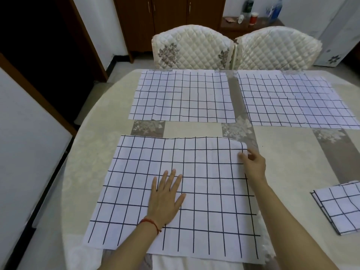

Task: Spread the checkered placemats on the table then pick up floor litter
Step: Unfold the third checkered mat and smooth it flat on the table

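Note:
Three white placemats with a dark grid lie spread on the round table (282,158). One placemat (183,98) is at the far middle and a second placemat (296,102) at the far right. The near placemat (136,191) lies in front of me. My left hand (165,199) presses flat on its middle with fingers straight. My right hand (253,164) pinches its far right corner, which is curled up slightly. A folded placemat (341,207) sits at the near right edge of the table.
Two quilted cream chairs (192,47) stand at the table's far side. Behind them a dark wooden cabinet (251,26) carries bottles and a red can. A dark doorway opens at left. Floor shows at left and beyond the table.

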`<move>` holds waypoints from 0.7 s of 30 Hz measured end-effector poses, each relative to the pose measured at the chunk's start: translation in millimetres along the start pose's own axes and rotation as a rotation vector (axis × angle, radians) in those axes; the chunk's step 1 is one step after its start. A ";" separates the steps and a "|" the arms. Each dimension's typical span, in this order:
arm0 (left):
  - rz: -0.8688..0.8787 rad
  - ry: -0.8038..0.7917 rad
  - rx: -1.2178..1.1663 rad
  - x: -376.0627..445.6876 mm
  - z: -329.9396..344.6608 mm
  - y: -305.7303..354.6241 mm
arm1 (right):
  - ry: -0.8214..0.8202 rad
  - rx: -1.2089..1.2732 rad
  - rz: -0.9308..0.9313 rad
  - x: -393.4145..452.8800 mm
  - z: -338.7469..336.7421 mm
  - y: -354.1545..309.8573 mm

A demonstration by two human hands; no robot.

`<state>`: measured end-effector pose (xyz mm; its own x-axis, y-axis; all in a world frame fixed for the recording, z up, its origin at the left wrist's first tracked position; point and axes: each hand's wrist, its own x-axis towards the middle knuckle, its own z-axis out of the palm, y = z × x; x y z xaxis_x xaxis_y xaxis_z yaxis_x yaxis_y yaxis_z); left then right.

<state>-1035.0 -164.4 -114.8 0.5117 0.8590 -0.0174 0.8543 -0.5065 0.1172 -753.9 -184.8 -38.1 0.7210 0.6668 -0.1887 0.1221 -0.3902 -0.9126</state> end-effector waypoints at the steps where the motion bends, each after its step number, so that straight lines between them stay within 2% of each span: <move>1: -0.002 0.002 0.000 0.1 0.0 0.3 | -0.018 0.012 0.024 0.6 -1.4 4.2; 4: -0.002 0.007 -0.005 0.9 -0.5 0.4 | -0.034 0.027 0.064 -2.3 -5.8 2.3; 11: -0.004 -0.029 -0.020 0.8 -4.5 3.2 | 0.054 -0.144 0.185 -11.3 -9.3 12.5; 16: -0.010 -0.047 -0.035 1.7 -4.9 3.5 | 0.016 -0.297 0.188 -16.9 -8.8 23.2; 21: -0.009 -0.070 -0.041 7.4 -7.6 5.3 | 0.074 -0.378 0.177 -9.6 -8.7 22.4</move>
<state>-1027.4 -160.2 -106.8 0.5104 0.8555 -0.0875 0.8551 -0.4941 0.1572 -752.1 -205.5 -53.5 0.7984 0.5266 -0.2918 0.2234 -0.7092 -0.6687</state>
